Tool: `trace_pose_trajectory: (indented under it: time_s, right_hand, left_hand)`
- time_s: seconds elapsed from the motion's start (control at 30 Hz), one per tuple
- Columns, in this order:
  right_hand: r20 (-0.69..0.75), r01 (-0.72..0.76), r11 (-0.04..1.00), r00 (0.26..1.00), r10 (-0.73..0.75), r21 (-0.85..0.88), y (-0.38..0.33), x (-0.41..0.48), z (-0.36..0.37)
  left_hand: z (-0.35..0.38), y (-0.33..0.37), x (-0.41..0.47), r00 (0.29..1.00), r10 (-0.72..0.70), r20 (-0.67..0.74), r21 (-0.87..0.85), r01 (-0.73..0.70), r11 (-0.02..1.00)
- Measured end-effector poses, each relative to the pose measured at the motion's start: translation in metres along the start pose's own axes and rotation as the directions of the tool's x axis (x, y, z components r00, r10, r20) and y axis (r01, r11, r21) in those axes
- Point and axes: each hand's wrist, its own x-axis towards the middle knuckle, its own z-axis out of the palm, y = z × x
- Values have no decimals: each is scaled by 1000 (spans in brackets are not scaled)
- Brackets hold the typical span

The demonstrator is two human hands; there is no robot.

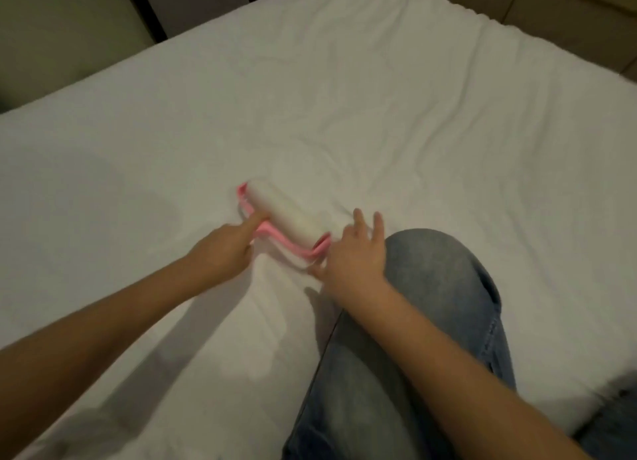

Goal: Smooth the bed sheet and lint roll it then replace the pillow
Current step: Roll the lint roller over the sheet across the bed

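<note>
i see the lint roller (pixel 286 218) lying on the wrinkled white bed sheet (pixel 344 114), mid-bed, just ahead of a denim knee (pixel 431 270). left hand (pixel 224 245) grips its pink frame, index finger laid along it. right hand (pixel 355 256) touches the roller's right end, fingers straight and spread

Dim, warm indoor light on a white bed sheet (pixel 344 97), brightest across its middle and far right. Soft grey shadows lie under both arms and near the left edge. Everything looks soft and smeared; the left hand (pixel 224 249) and right hand (pixel 355 256) are blurred. Wide-angle distortion bows the far edges.
</note>
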Motion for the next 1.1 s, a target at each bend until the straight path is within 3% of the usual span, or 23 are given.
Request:
trace_pose_trajectory:
  time_s: [0.13,0.2,0.27,0.37,0.43,0.57,0.7,0.97,1.1]
  right_hand:
    - [-286,-127,970,940,184,207,81,5,-26]
    - [-241,-155,931,940,243,331,113,19,-18]
    - [-62,-216,875,961,268,434,133,36,-1]
    - [164,-294,865,955,247,407,147,47,30]
    - [185,-274,868,959,215,414,152,47,45]
    - [96,-245,888,970,225,389,153,45,63]
    - [48,-273,890,960,275,366,153,45,76]
    - [-104,-246,912,950,294,327,179,22,98]
    - [-197,-273,899,915,353,343,213,9,115]
  left_hand:
    - [11,-7,-10,998,-56,12,9,56,998]
    - [9,9,14,1000,1,-20,-20,-1,1000]
    - [6,29,51,998,35,-60,-67,-39,997]
    - [4,70,100,998,29,-61,-160,-38,986]
    - [4,98,113,999,47,-24,-202,-51,978]
    - [15,90,78,991,132,-4,-136,-131,982]
    - [34,55,40,994,104,-20,-112,-105,988]
    - [5,157,149,993,111,-34,-188,-115,975]
    - [18,162,121,987,163,-1,-137,-161,977]
